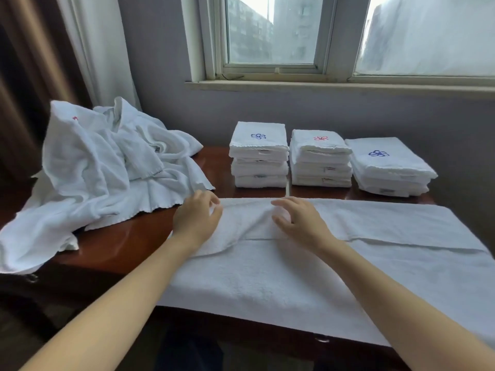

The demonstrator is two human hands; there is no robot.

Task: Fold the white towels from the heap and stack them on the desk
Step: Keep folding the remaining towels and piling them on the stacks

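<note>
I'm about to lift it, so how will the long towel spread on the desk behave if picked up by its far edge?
Probably floppy: the towel puckers between the left hand and right hand. Its folded flap lies loose, so it would likely sag open.

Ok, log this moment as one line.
phase: folding | left hand: grips towel left end | right hand: on towel, grip unclear | towel: spread on desk | folded stacks: three, behind | heap: left

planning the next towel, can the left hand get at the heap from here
Probably yes: the heap lies just beside the left hand, bare desk between, nothing in the way; it must first release the towel it pinches.
</note>
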